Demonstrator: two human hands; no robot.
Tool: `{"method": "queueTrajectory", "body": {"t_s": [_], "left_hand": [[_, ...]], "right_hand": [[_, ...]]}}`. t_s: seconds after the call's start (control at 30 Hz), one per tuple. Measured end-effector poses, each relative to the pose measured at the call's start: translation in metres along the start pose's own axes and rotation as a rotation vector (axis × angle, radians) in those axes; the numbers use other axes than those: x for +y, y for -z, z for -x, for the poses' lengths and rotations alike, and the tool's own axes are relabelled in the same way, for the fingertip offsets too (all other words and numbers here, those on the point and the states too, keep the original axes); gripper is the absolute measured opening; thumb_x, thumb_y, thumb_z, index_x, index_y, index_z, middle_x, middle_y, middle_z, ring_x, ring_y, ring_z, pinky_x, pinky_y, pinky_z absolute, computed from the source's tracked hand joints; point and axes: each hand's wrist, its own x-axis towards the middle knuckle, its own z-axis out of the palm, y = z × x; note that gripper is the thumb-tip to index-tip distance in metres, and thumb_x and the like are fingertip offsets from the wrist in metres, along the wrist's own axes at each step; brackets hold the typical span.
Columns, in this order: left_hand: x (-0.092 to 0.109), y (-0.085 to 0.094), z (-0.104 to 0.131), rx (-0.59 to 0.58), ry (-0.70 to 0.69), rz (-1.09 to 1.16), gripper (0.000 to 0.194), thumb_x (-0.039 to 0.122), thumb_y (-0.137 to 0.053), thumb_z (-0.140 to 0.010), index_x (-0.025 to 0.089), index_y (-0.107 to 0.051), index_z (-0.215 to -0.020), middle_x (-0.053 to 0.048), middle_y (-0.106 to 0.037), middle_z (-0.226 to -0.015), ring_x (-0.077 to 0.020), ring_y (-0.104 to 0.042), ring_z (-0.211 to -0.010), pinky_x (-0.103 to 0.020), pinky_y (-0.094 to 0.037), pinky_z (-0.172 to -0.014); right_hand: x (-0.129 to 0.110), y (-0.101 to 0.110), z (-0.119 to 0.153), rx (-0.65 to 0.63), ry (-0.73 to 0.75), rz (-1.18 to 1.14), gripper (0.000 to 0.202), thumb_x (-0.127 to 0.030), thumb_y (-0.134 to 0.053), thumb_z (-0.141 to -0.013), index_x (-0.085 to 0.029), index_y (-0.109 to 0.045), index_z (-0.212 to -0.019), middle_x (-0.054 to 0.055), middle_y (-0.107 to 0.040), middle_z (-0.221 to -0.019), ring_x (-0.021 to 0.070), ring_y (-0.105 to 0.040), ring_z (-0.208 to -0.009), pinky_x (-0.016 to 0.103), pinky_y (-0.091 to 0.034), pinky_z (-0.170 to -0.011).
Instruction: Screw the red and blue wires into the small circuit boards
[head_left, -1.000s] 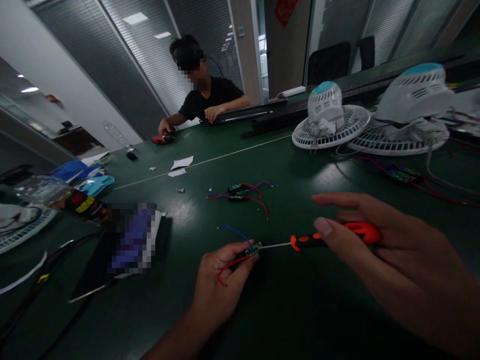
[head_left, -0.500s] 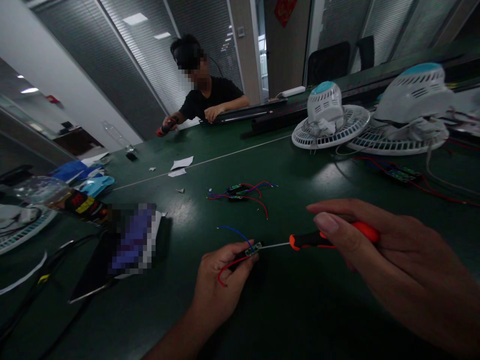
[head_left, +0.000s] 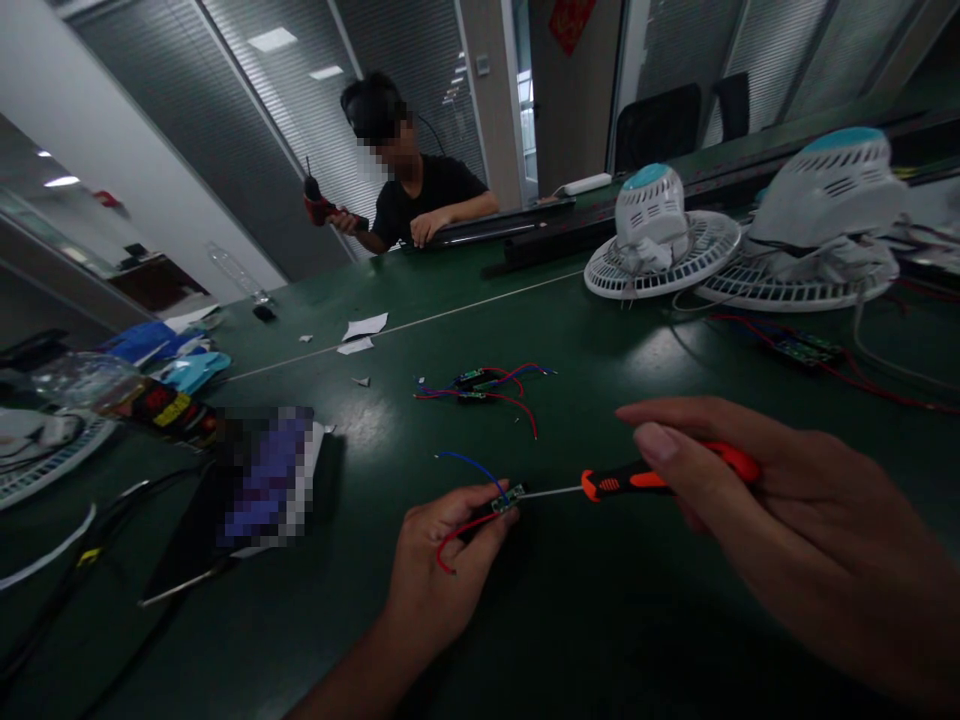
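Between its thumb and fingers, my left hand pinches a small green circuit board with a blue and a red wire. My right hand is closed around the orange and black handle of a screwdriver. The screwdriver's thin shaft points left, and its tip meets the right end of the board. Beyond my left hand, several small boards with red and blue wires lie together on the green table.
White fan parts and another wired board lie at the right. A tablet-like device, cables and a bottle are at the left. Across the table, a person in black holds a power drill. Paper scraps lie mid-table.
The person across the table has raised the drill, its bit now pointing up. My hands, the board and the screwdriver look almost unmoved.
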Motion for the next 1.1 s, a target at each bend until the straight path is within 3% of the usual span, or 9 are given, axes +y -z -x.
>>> {"method": "queueTrajectory", "body": {"t_s": [0.17,0.37,0.47,0.57,0.63,0.73,0.8,0.97,1.1], "left_hand": [[-0.001,0.0,0.0,0.002,0.036,0.02,0.019,0.025,-0.063,-0.072,0.02,-0.069,-0.09,0.0,-0.071,-0.069,-0.0137,-0.064,-0.06,-0.02,-0.051,-0.053],[0.005,-0.001,-0.005,-0.008,0.227,0.294,0.025,0.024,-0.065,-0.07,0.015,-0.065,-0.093,-0.004,-0.071,-0.076,-0.0153,-0.066,-0.066,-0.024,-0.054,-0.06],[0.007,0.001,-0.01,0.012,0.291,0.418,0.028,0.025,-0.067,-0.068,0.012,-0.063,-0.092,-0.007,-0.071,-0.077,-0.0188,-0.067,-0.071,-0.025,-0.054,-0.058],[0.004,0.005,-0.013,-0.012,0.28,0.541,0.029,0.025,-0.067,-0.068,0.011,-0.06,-0.093,-0.01,-0.07,-0.084,-0.0207,-0.067,-0.075,-0.027,-0.053,-0.057],[0.001,0.007,-0.014,-0.041,0.253,0.62,0.029,0.025,-0.066,-0.07,0.01,-0.06,-0.094,-0.011,-0.069,-0.087,-0.0207,-0.066,-0.077,-0.028,-0.052,-0.059],[-0.001,0.011,-0.013,-0.088,0.223,0.699,0.029,0.027,-0.066,-0.071,0.01,-0.06,-0.094,-0.012,-0.068,-0.088,-0.0207,-0.065,-0.076,-0.03,-0.051,-0.061],[-0.001,0.015,-0.013,-0.134,0.195,0.707,0.03,0.029,-0.065,-0.072,0.01,-0.061,-0.095,-0.012,-0.068,-0.088,-0.0207,-0.064,-0.077,-0.031,-0.05,-0.064],[0.003,0.026,-0.012,-0.273,0.122,0.694,0.026,0.027,-0.064,-0.073,0.014,-0.063,-0.097,-0.008,-0.067,-0.09,-0.0192,-0.061,-0.085,-0.033,-0.047,-0.076],[0.001,0.028,-0.013,-0.291,0.118,0.758,0.022,0.022,-0.066,-0.072,0.013,-0.066,-0.092,-0.004,-0.066,-0.08,-0.0131,-0.06,-0.073,-0.027,-0.045,-0.072]], "right_hand": [[0.002,0.0,0.0,0.012,0.055,0.018,0.027,-0.034,-0.048,-0.079,-0.021,-0.058,-0.1,0.001,-0.067,-0.07,0.0156,-0.061,-0.054,0.025,-0.043,-0.045],[0.006,0.004,-0.007,-0.201,0.028,0.006,0.023,-0.04,-0.048,-0.083,-0.026,-0.065,-0.079,-0.002,-0.068,-0.068,0.0152,-0.061,-0.058,0.027,-0.042,-0.052],[0.013,0.004,-0.011,-0.23,-0.104,-0.073,0.026,-0.045,-0.05,-0.08,-0.024,-0.065,-0.076,-0.002,-0.063,-0.059,0.0138,-0.057,-0.05,0.026,-0.039,-0.048],[0.019,0.002,-0.013,-0.186,-0.392,-0.364,0.026,-0.045,-0.054,-0.078,-0.021,-0.063,-0.074,-0.003,-0.057,-0.052,0.0112,-0.052,-0.045,0.023,-0.038,-0.044],[0.018,0.0,-0.014,-0.177,-0.543,-0.722,0.025,-0.043,-0.056,-0.077,-0.019,-0.059,-0.081,-0.001,-0.06,-0.064,0.0115,-0.055,-0.053,0.023,-0.042,-0.048],[0.008,-0.01,-0.013,-0.32,-0.605,-1.084,0.014,-0.032,-0.056,-0.076,-0.02,-0.049,-0.082,0.001,-0.061,-0.08,0.0127,-0.058,-0.061,0.027,-0.045,-0.055],[0.0,-0.021,-0.013,-0.414,-0.536,-1.06,0.008,-0.02,-0.05,-0.075,-0.022,-0.043,-0.079,-0.003,-0.055,-0.07,0.0109,-0.054,-0.055,0.025,-0.043,-0.052],[-0.01,-0.049,-0.027,-0.475,-0.032,-0.404,0.019,-0.023,-0.051,-0.078,-0.021,-0.05,-0.097,-0.002,-0.057,-0.07,0.0124,-0.052,-0.061,0.025,-0.04,-0.056],[-0.013,-0.062,-0.044,-0.557,0.146,-0.321,0.007,-0.025,-0.064,-0.07,-0.019,-0.063,-0.072,0.0,-0.06,-0.079,0.0149,-0.055,-0.072,0.027,-0.04,-0.068]]}}
